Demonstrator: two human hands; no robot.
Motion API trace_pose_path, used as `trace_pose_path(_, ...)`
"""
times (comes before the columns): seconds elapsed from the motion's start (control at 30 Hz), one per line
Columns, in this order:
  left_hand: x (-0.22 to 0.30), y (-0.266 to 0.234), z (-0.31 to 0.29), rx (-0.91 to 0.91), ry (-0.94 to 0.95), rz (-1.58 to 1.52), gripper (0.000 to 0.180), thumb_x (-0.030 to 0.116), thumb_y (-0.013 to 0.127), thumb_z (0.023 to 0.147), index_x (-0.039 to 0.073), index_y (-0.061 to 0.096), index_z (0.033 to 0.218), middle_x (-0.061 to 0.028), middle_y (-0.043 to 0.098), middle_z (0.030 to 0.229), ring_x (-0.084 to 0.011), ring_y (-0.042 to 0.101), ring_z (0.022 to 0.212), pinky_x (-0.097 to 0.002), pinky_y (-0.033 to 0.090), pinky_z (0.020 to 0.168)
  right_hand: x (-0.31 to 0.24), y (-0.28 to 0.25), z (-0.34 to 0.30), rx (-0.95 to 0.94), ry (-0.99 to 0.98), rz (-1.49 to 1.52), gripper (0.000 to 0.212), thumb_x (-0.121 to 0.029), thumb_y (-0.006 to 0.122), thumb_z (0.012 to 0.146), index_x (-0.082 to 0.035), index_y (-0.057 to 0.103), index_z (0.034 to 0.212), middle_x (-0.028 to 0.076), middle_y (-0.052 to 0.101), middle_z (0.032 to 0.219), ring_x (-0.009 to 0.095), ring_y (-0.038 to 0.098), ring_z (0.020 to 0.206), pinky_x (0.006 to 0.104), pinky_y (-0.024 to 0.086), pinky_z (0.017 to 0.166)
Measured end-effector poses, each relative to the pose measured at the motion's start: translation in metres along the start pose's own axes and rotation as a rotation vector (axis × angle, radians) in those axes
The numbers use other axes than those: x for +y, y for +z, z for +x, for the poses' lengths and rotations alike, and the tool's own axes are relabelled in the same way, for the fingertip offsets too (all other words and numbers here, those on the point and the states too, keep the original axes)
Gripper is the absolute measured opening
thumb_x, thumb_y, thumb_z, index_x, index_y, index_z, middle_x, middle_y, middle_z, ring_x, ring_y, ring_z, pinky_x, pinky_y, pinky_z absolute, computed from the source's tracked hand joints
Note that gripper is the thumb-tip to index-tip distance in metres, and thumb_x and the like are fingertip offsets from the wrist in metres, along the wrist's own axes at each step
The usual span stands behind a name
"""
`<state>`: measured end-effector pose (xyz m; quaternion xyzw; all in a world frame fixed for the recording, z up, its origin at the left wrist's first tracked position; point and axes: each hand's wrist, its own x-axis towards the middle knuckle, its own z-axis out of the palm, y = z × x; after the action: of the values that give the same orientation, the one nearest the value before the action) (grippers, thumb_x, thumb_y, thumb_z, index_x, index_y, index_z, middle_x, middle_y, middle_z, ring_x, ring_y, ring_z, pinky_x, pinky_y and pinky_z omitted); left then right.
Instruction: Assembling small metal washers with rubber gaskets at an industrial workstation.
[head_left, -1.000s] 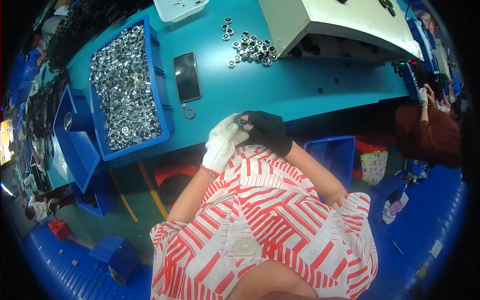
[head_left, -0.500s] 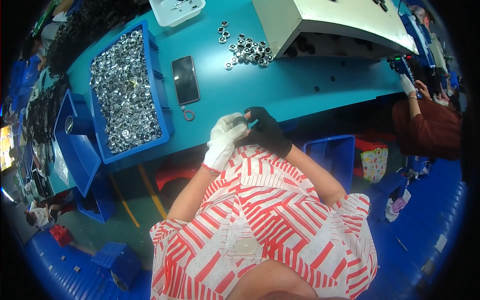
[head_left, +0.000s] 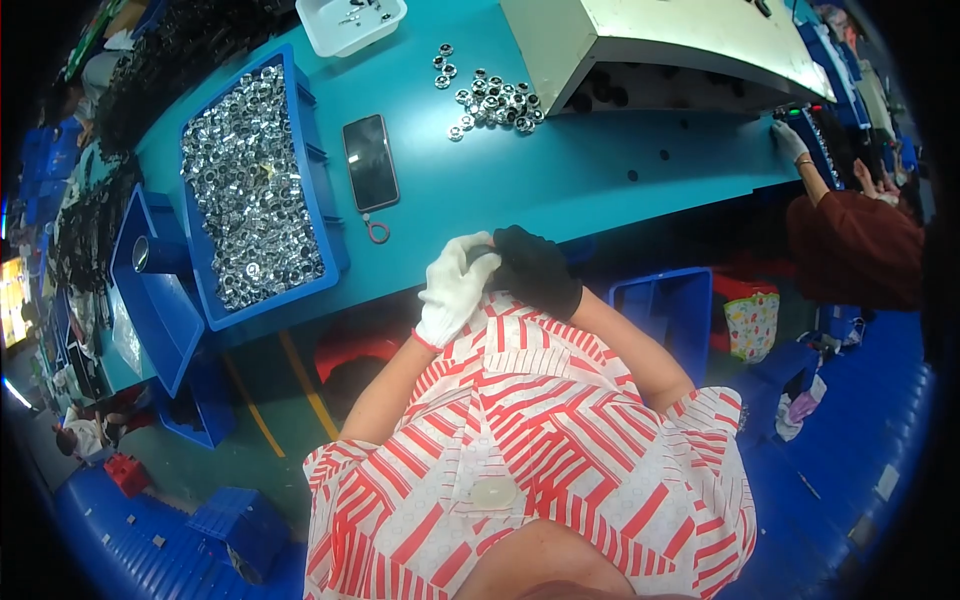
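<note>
Just in front of my body, at the table's near edge, my two gloved hands meet around a small dark round part [head_left: 481,254]. My left hand [head_left: 455,284], in a white glove, is closed on it, with the thumb and fingers around its side. My right hand [head_left: 535,268], in a black fingerless glove, is closed against the same part from the right; its fingertips are mostly hidden. Past the hands lies a loose cluster of silver parts with dark centres [head_left: 494,102]. A long blue bin [head_left: 326,215] full of shiny silver rings [head_left: 250,190] stands to the left.
A phone [head_left: 370,165] with a looped strap lies on the teal table [head_left: 590,190]. Behind are a white tray [head_left: 350,38] with small parts and a cream metal housing [head_left: 660,40]. Another blue bin [head_left: 165,300] sits far left. At the right, a co-worker [head_left: 855,245] reaches over the table.
My hands have drawn closer together, and the right fingertips that showed above the part are now mostly covered. At the right, the co-worker's gloved hand has moved left.
</note>
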<state>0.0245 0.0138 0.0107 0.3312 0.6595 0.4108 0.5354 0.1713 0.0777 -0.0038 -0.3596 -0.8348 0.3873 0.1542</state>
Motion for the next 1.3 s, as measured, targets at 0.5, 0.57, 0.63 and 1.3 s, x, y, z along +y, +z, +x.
trace_pose_path(0.5,0.015,-0.007,-0.010,-0.045,-0.146,-0.150,0.027,0.013,0.054,0.089,0.000,0.054,0.113,-0.0082,0.061,0.081,-0.0111,0.054,0.055,-0.0242,0.047,0.052,0.006,0.007,0.000,-0.066,0.076,0.150,0.043,-0.028,0.070,0.076,-0.005,0.055,0.109,0.014,0.061,0.098,0.031,0.061,0.089,0.0382,0.048,0.076)
trace_pose_path(0.57,0.008,-0.010,-0.005,-0.071,-0.164,-0.248,0.029,0.015,0.055,0.089,0.001,0.053,0.115,-0.0069,0.061,0.085,-0.0118,0.057,0.063,-0.0230,0.048,0.058,0.007,0.010,0.000,-0.014,0.065,0.211,0.045,-0.027,0.070,0.076,-0.005,0.055,0.112,0.014,0.062,0.099,0.031,0.061,0.090,0.0377,0.049,0.077)
trace_pose_path(0.63,0.008,-0.012,-0.002,-0.094,-0.157,-0.241,0.032,0.015,0.056,0.090,-0.001,0.052,0.117,-0.0083,0.062,0.094,-0.0124,0.059,0.078,-0.0232,0.049,0.068,0.006,0.008,0.005,0.002,0.072,0.218,0.045,-0.027,0.070,0.076,-0.005,0.055,0.113,0.014,0.062,0.100,0.031,0.062,0.091,0.0375,0.049,0.078)
trace_pose_path(1.3,-0.005,-0.003,0.008,-0.094,-0.035,-0.382,0.034,0.007,0.059,0.086,-0.004,0.051,0.117,-0.0057,0.059,0.092,-0.0094,0.057,0.075,-0.0214,0.049,0.067,0.007,-0.004,0.002,0.019,-0.110,-0.099,0.047,-0.040,0.065,0.078,-0.015,0.055,0.116,0.008,0.059,0.095,0.027,0.061,0.085,0.0392,0.050,0.069)
